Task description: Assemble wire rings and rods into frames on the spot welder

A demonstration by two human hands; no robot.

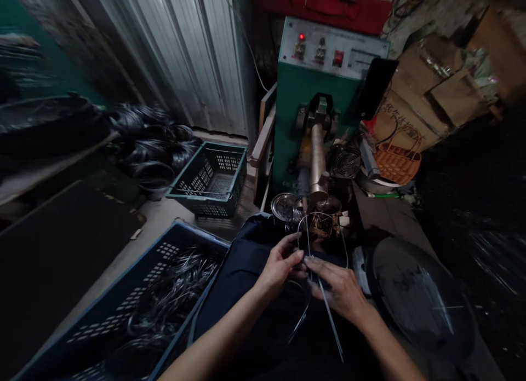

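Note:
My left hand (282, 265) is closed, thumb and fingers pinching a thin bent metal wire (299, 227) that curves up in an arch. Close beside it, my right hand (337, 287) has its fingers closed around a straight metal wire (332, 321), whose lower end sticks out toward my lap. Both wires reach up to just below the metal electrode arm (318, 162) of a green spot welding machine (287, 123). A larger wire ring (302, 321) hangs under my hands over dark clothing. The exact crossing point of the wires is hidden by my fingers.
A blue crate (119, 282) of wire pieces stands at my left, with a green crate (234, 197) beyond it. Coiled wire (152, 145) lies by the wall. To the right are a round black lidlike object (419, 299), a woven basket (398, 162) and cardboard boxes (415, 102).

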